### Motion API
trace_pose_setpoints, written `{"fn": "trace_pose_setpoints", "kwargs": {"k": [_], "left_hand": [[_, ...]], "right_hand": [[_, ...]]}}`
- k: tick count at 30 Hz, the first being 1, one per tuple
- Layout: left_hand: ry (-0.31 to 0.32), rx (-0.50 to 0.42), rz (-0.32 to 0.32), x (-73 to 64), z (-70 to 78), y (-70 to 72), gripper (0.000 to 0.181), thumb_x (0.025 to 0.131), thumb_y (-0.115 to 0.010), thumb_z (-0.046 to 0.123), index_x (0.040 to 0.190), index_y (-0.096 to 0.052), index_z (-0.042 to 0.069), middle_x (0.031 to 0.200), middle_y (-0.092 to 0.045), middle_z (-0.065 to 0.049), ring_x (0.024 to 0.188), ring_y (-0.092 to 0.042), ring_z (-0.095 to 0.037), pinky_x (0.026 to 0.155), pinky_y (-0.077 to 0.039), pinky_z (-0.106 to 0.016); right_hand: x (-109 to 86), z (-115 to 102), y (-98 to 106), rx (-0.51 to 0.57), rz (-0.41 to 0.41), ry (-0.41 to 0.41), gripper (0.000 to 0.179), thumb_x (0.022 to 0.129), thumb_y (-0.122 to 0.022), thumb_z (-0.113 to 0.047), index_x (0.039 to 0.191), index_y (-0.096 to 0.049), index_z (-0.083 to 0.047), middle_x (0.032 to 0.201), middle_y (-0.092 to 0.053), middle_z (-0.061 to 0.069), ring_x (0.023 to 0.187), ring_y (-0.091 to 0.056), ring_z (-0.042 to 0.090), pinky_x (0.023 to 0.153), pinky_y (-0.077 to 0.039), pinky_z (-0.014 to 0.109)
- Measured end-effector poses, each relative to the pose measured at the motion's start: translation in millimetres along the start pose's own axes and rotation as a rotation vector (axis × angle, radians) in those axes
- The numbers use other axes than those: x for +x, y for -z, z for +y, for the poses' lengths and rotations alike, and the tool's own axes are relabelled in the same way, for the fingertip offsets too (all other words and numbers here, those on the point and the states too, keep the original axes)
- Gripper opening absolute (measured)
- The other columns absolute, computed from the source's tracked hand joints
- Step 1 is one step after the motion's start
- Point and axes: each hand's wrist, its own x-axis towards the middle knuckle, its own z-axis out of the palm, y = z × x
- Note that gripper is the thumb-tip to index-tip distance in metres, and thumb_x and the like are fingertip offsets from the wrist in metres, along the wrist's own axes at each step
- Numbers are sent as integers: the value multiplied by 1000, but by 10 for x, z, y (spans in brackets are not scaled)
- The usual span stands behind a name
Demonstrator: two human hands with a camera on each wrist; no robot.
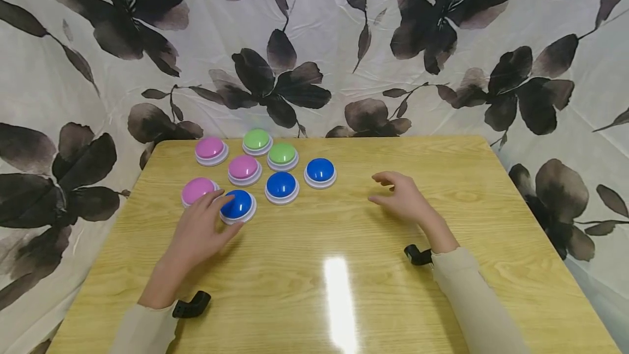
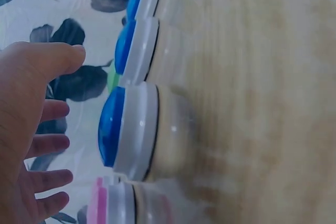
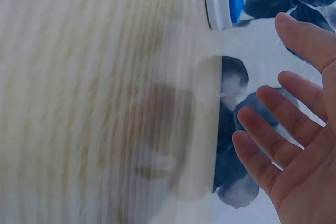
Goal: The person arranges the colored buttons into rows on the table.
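Observation:
My left hand [image 1: 199, 234] hovers above the table's left side, fingers spread and holding nothing. Its fingertips overlap the nearest pink button [image 1: 196, 189] and the nearest blue button [image 1: 238, 204] in the head view. From the left wrist, that blue button [image 2: 111, 127] on its white base shows a gap to the fingers. Farther right stand two more blue buttons [image 1: 281, 186] [image 1: 320, 170]. Two pink buttons [image 1: 243, 168] [image 1: 209, 148] and two green ones [image 1: 282, 154] [image 1: 256, 140] sit behind. My right hand [image 1: 403, 198], loosely bent and holding nothing, is over the table right of the blue buttons.
The wooden table [image 1: 304, 288] carries all the domed buttons in a cluster at its back left. A floral cloth [image 1: 344, 42] hangs behind and along the sides. Black wrist mounts [image 1: 193, 305] stick out from both sleeves.

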Motion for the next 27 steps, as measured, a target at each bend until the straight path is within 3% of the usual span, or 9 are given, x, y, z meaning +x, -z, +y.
{"fn": "trace_pose_setpoints", "kwargs": {"k": [7, 15, 27], "left_hand": [[22, -12, -75, 157, 61, 21, 67, 85, -72, 47, 136, -53, 7, 140, -46, -20, 126, -43, -41, 99, -37, -61], [58, -60, -147, 366, 202, -57, 66, 88, -67, 48, 139, -51, 9, 144, -42, -19, 132, -38, -39, 104, -32, -60], [50, -127, -146, 626, 309, -222, 63, 87, -68, 46, 137, -53, 10, 140, -49, -14, 131, -41, -35, 105, -33, -55]], "right_hand": [[154, -2, -91, 45, 24, -10, 53, 86, -76, -21, 132, -56, -1, 129, -58, 17, 117, -53, 31, 95, -45, 48], [320, -5, -233, 108, 30, -16, 56, 84, -78, -22, 131, -56, 0, 130, -57, 17, 115, -55, 31, 96, -46, 44], [528, -26, -391, 123, 33, -59, 61, 82, -80, -24, 133, -54, -1, 131, -56, 15, 114, -56, 30, 96, -47, 43]]}}
